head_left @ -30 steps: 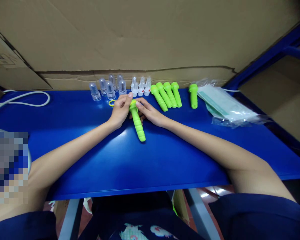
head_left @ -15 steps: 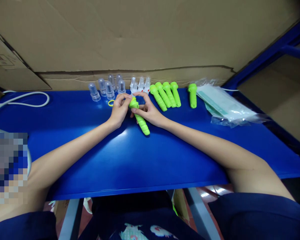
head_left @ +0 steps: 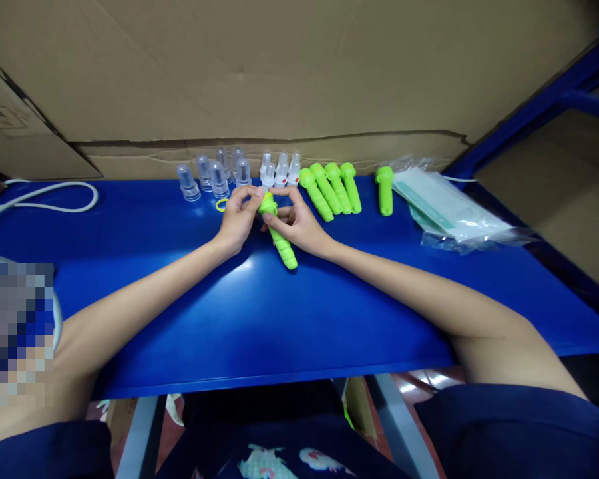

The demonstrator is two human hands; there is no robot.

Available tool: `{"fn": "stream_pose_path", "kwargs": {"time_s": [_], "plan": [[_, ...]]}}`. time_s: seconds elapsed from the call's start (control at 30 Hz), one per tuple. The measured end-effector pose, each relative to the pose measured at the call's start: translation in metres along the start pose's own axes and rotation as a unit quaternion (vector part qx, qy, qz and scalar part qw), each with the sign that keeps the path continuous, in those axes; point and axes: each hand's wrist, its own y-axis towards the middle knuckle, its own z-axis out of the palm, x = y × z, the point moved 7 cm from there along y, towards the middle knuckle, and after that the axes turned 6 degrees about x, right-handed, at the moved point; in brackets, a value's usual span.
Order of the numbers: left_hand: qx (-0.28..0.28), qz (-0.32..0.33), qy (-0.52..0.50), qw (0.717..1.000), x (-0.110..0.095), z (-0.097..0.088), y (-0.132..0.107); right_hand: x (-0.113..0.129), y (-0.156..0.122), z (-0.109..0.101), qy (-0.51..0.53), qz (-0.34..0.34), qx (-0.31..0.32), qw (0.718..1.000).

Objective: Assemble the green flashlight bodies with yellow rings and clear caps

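Note:
Both my hands meet at the middle back of the blue table (head_left: 299, 313). My right hand (head_left: 297, 226) grips a ribbed lime-green plastic handle (head_left: 283, 247) whose lower end points toward me. My left hand (head_left: 237, 218) pinches the handle's top end with thumb and fingers; whether a small part sits under the fingertips I cannot make out. A yellow ring (head_left: 221, 204) lies just left of my left hand.
Along the back edge stand several clear caps (head_left: 214, 174), three white caps with red dots (head_left: 280, 171), a row of green handles (head_left: 330, 188) and one separate green handle (head_left: 385, 189). Clear plastic bags (head_left: 449, 211) lie at the right. A white cable (head_left: 44, 196) loops at left. Cardboard walls the back.
The green handle has been lifted and turned slightly, its lower end swinging right. My right hand's fingers rose to its top end and then settled round it. My left hand stayed pinching the top.

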Motion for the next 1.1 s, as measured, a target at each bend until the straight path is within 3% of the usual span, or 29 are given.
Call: {"fn": "stream_pose_path", "kwargs": {"time_s": [0.23,0.47,0.63,0.9,1.1], "plan": [[-0.004,-0.012,-0.009,1.000,0.001,-0.001,0.001,-0.001,0.000,-0.002,0.008,0.011,-0.017,1.000],[0.022,-0.024,-0.015,0.999,0.001,0.002,0.001,-0.004,0.005,-0.008,0.055,0.058,0.014,0.997],[0.042,-0.041,-0.040,0.997,0.004,0.005,0.001,-0.010,0.010,-0.012,0.084,0.042,0.046,0.995],[0.043,-0.048,-0.021,0.998,0.004,0.005,0.002,-0.009,0.010,-0.024,0.035,-0.008,-0.036,0.999],[0.050,-0.047,-0.015,0.998,0.000,0.007,0.001,-0.009,0.010,-0.024,0.019,-0.018,-0.043,0.999]]}}
